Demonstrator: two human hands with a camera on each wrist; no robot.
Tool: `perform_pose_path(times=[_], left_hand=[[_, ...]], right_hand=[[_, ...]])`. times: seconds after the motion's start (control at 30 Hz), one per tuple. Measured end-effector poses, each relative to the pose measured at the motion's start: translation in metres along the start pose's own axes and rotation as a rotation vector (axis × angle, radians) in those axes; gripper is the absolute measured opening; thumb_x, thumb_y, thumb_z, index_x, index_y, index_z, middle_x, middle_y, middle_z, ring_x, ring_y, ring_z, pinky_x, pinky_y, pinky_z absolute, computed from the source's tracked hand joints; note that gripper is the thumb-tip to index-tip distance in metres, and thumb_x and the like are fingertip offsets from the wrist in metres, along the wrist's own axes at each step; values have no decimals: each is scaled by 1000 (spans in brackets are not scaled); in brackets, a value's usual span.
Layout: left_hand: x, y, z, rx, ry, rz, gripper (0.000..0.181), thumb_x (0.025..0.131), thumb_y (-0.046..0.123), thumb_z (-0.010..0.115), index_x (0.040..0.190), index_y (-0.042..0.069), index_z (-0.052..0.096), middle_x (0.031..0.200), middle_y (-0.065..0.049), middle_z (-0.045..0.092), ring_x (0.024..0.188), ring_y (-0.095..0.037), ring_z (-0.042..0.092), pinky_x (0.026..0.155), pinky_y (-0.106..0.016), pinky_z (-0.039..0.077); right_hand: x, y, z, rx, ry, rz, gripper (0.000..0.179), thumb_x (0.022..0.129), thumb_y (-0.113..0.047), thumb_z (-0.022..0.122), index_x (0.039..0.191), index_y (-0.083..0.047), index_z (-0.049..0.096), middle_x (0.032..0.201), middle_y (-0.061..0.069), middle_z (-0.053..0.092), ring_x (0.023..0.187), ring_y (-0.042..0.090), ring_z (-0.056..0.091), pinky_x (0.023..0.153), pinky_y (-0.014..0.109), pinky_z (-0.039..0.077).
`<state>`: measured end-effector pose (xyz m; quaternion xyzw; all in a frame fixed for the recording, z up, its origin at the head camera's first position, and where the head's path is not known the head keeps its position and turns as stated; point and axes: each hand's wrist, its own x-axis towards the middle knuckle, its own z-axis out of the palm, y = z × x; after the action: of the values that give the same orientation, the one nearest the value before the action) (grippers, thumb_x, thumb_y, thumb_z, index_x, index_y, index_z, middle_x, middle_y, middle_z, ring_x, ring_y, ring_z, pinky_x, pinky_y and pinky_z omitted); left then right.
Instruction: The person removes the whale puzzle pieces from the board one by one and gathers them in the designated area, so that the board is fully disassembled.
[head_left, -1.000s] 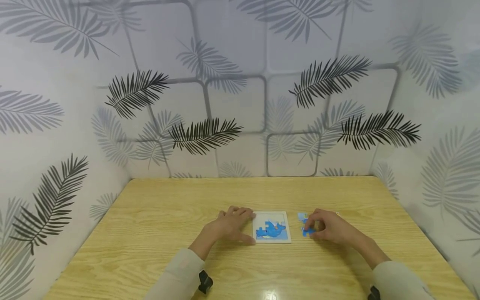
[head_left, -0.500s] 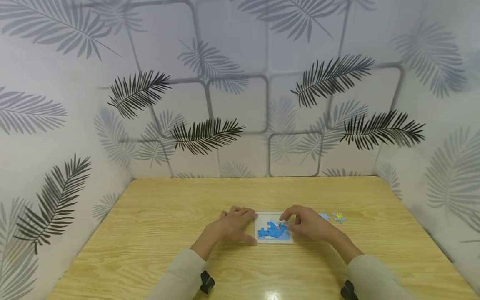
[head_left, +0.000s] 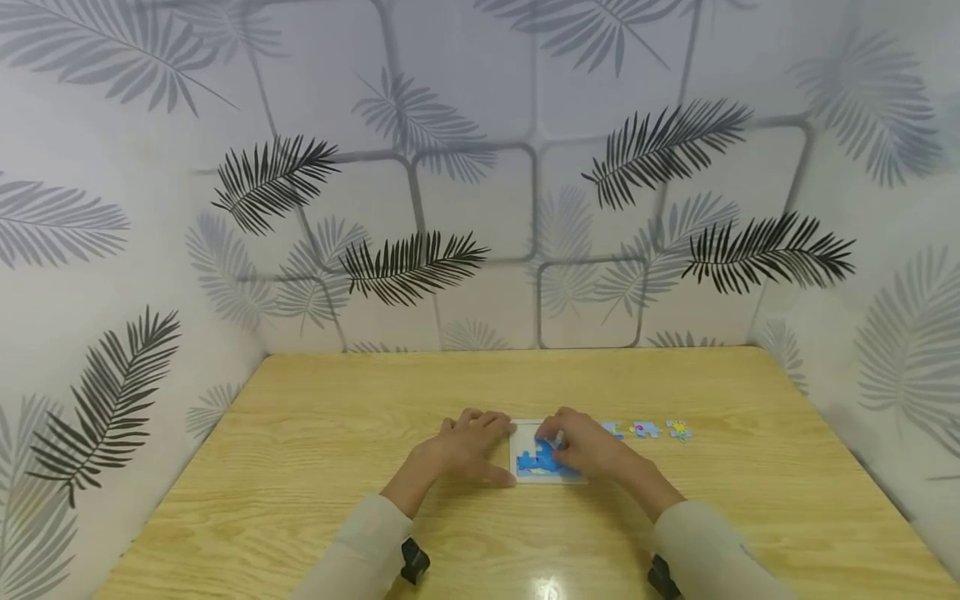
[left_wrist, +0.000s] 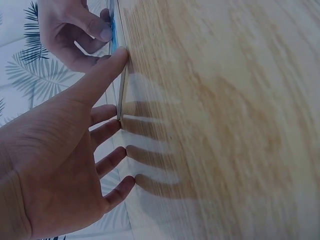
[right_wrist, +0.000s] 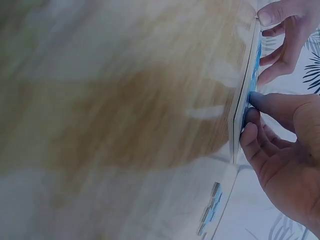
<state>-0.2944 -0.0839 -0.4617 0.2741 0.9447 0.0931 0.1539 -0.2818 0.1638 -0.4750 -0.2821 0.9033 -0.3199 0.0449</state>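
The white square jigsaw tray (head_left: 524, 435) lies flat on the yellow wood-grain worktop (head_left: 337, 517), and its picture looks about half built, as a judgement. The joined blue jigsaw pieces (head_left: 528, 461) fill the part toward 6 o'clock, while white backing shows bare toward 10 and 11 o'clock. Left outside the tray are at least three loose pieces, well apart from the left hand and in a row from the tray between 2 and 3 o'clock: a blue piece (head_left: 613, 429) beside the right hand, a pale blue piece with a pink spot (head_left: 647, 429), and a piece with a yellow sun (head_left: 678, 429).

The left hand (head_left: 465, 454), at the tray's 9 o'clock side, is spread, its thumb touching the edge. The right hand (head_left: 588, 446) reaches in from 3 o'clock, thumb and fingers bent and close together at the blue picture; whether they pinch a piece or press one down, I cannot tell.

That hand covers the picture's 2 to 3 o'clock part, so gaps there stay hidden. Both wrist views catch the tray nearly edge-on, hiding how the pieces sit.
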Motion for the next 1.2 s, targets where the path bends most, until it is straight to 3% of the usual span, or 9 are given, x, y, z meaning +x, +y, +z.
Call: perform_pose_path(times=[0.23,0.4,0.67,0.93,1.2], left_hand=[[-2,0,-2,-7,-10,-5,88,92,59,73,162,22,36,169,-2,31,153,-32,25,120,-65,20],[-1,-1,-3,1,2,-1,88,91,59,73,162,21,37,168,-2,32,153,-32,26,120,-64,21],[2,-1,0,-5,-8,-5,89,91,59,74,163,22,36,169,-3,31,153,-33,24,120,-64,21],[-1,1,-2,-12,-14,1,88,92,59,73,163,22,36,169,-3,31,153,-32,24,121,-63,20],[-4,1,-4,-15,-11,21,88,93,56,73,163,22,34,169,-2,29,156,-32,21,121,-65,18]], right_hand=[[2,-1,1,11,-10,3,32,92,11,67,117,-8,62,113,15,55,89,21,58,78,36,54],[3,2,2,18,-4,-25,33,91,11,66,119,-7,65,113,16,56,87,19,57,77,34,54],[-1,4,-3,-58,15,-41,28,92,3,70,119,-5,69,108,12,61,86,18,60,74,30,53],[-15,18,-22,-9,67,-49,23,94,-4,74,116,-12,72,106,6,64,73,10,53,65,27,50],[-45,43,-52,-23,136,-60,20,91,-4,78,111,-10,76,109,6,70,59,6,44,56,26,45]])
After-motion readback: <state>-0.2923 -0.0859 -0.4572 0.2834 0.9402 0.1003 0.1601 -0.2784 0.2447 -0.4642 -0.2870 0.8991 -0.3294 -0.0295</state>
